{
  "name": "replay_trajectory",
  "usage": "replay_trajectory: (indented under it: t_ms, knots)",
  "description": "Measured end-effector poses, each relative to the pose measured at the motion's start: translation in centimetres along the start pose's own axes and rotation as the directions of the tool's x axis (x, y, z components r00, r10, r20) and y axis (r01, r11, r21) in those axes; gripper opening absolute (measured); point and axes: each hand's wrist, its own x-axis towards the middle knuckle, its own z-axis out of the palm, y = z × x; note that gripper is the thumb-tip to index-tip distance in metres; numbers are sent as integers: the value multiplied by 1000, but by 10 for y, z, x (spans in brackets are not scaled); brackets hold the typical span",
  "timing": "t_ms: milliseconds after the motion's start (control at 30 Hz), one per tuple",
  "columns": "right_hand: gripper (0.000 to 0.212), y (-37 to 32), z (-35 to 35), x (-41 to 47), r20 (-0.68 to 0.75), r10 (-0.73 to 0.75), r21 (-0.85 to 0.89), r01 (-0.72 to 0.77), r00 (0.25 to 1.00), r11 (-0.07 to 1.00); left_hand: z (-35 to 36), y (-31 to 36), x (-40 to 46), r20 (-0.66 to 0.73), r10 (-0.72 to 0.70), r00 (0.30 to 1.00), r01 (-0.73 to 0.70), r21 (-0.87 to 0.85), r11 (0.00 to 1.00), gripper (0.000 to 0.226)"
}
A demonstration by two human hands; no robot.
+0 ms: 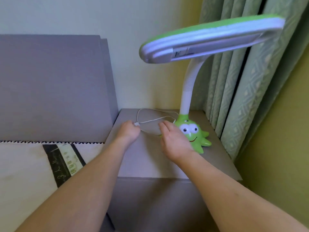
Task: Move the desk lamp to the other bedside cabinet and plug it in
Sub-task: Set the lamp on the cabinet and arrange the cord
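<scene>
A desk lamp stands on the grey bedside cabinet [150, 158]. Its green cartoon-faced base [194, 133] sits at the back right, a white flexible neck rises from it, and the long green and white head [209, 41] hangs above. The lamp's white cord [155, 115] lies in loops on the cabinet top, left of the base. My left hand [128, 132] is closed on the cord near its white plug end. My right hand [173, 139] has its fingers spread, resting beside the base and over the cord; it grips nothing that I can see.
A grey padded headboard [53, 87] and the bed with a patterned cover [33, 168] lie to the left. Green patterned curtains [247, 91] hang close behind and right of the lamp. A yellow-green wall [275, 164] bounds the right side.
</scene>
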Motion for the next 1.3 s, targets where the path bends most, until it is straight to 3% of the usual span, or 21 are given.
replay_trajectory:
  t_ms: [233, 367, 433, 500, 667, 800, 900, 967, 1033, 1133, 1200, 1300]
  knots:
    - [59, 7, 55, 11, -183, -62, -20, 60, 981, 998, 37, -33, 36, -79, 128, 989, -129, -18, 991, 44]
    - [56, 11, 71, 5, -205, -13, 24, 19, 979, 1000, 48, -37, 47, -26, 235, 972, -234, 16, 972, 51]
    - [54, 14, 77, 6, -263, 12, 51, 2, 965, 999, 57, -41, 54, -5, 306, 952, -303, 111, 946, 55]
    - [52, 16, 81, 8, -320, 14, 47, 1, 947, 999, 66, -46, 60, -7, 351, 936, -344, 183, 921, 48]
    - [53, 19, 87, 11, -301, -28, -16, 25, 953, 1000, 66, -50, 63, -98, 384, 918, -374, 102, 922, 24]
    - [51, 19, 86, 12, -274, -47, -36, 39, 961, 999, 59, -48, 53, -136, 357, 924, -357, 26, 934, 22]
    - [38, 19, 83, 10, -249, -37, -33, 30, 968, 999, 56, -47, 45, -145, 348, 926, -349, 17, 937, 8]
    - [32, 17, 81, 7, -222, -23, -29, 17, 975, 999, 57, -49, 40, -161, 290, 943, -281, 76, 957, 36]
    - [30, 13, 77, 1, -206, -7, -16, 4, 979, 1000, 54, -54, 31, -248, 135, 959, -92, 179, 979, 64]
    - [34, 6, 69, -17, -199, 31, 36, -25, 980, 999, 43, -61, 11, -252, -33, 967, 96, 243, 965, 80]
    - [38, 0, 64, -32, -221, 72, 81, -55, 973, 995, 40, -66, -3, -245, 0, 970, 64, 251, 966, 69]
    - [46, -5, 63, -51, -244, 113, 108, -88, 963, 990, 44, -64, -32, -188, 202, 961, -162, 209, 964, 52]
